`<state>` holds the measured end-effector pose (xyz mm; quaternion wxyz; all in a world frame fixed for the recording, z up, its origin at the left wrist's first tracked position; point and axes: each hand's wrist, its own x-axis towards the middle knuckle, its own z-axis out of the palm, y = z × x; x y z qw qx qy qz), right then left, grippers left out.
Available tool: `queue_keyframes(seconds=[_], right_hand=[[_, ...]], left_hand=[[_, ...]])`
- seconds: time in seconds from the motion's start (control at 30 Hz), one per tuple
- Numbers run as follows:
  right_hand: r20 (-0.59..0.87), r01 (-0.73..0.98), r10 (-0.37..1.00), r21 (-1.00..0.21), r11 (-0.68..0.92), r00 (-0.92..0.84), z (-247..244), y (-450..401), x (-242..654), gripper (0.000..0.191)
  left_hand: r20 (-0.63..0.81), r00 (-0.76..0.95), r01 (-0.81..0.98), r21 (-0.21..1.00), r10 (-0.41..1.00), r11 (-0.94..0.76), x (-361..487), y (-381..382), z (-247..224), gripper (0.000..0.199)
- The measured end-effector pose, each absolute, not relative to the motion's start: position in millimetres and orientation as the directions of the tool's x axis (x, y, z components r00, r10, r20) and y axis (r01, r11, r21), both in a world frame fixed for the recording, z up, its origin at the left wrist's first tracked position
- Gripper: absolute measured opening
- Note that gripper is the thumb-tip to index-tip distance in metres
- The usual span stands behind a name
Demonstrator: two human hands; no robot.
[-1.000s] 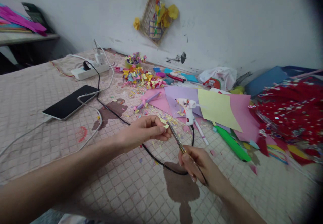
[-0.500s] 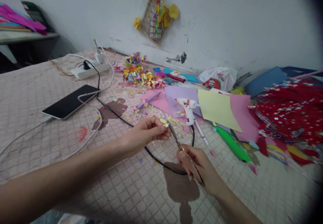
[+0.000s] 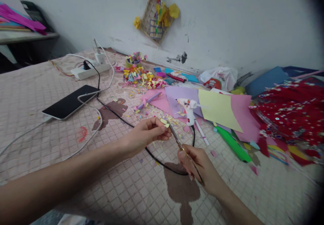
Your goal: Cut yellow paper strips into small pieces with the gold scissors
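Observation:
Between the thumb and fingers of my left hand (image 3: 149, 132) is a small pale-yellow paper piece (image 3: 165, 123). My right hand (image 3: 197, 162) is wrapped around a pair of scissors (image 3: 174, 133), whose blades point up and left with their tips at the paper. Whether the blades are parted is hard to make out. Just beyond the hands a white glue gun (image 3: 189, 111) lies on the coloured paper sheets. Tiny paper scraps (image 3: 174, 121) are scattered on the cloth behind my fingers.
A black cable (image 3: 162, 164) runs under my hands. To the left lie a tablet (image 3: 72, 101) and a power strip (image 3: 88, 71). Cut paper pieces (image 3: 141, 78) are heaped at the back. Yellow paper (image 3: 219, 108), a green roll (image 3: 233, 145) and red beaded fabric (image 3: 291, 113) lie right.
Almost nothing differs. The scissors and my right hand have shifted very slightly, while my left hand keeps the paper in the same place.

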<state>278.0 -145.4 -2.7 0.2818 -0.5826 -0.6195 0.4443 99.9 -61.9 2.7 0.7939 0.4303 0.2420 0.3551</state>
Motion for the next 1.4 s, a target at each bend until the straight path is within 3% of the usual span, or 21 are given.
queue_keyframes(seconds=[0.33, 0.53, 0.7, 0.9, 1.2, 1.4], right_hand=[[-0.165, 0.458, 0.977, -0.885, -0.086, -0.136, 1.0, -145.6, 275.9, 0.046], [-0.169, 0.301, 0.986, -0.940, -0.162, 0.003, 5.0, -137.4, 276.0, 0.035], [-0.141, 0.272, 0.990, -0.953, -0.133, -0.011, 9.9, -131.8, 272.5, 0.020], [-0.099, 0.336, 0.992, -0.939, -0.068, -0.077, 10.5, -132.1, 268.8, 0.013], [-0.080, 0.366, 0.997, -0.927, -0.076, 0.004, 8.0, -131.0, 268.0, 0.013], [-0.109, 0.333, 0.993, -0.939, -0.090, -0.039, 7.7, -133.1, 265.1, 0.014]], left_hand=[[-0.080, 0.639, -0.338, 0.864, 0.765, 0.373, 98.4, -60.4, 3.3, 0.015], [-0.157, 0.722, -0.113, 0.934, 0.674, 0.338, 94.8, -58.4, 1.3, 0.017], [-0.154, 0.790, 0.025, 0.975, 0.594, 0.220, 97.1, -64.1, -1.0, 0.018], [-0.079, 0.788, 0.080, 0.996, 0.610, 0.026, 99.0, -67.2, -2.8, 0.016], [-0.202, 0.791, 0.090, 0.972, 0.577, 0.217, 98.5, -66.0, 1.3, 0.024], [-0.198, 0.760, 0.065, 0.971, 0.619, 0.231, 100.1, -67.5, 0.3, 0.022]])
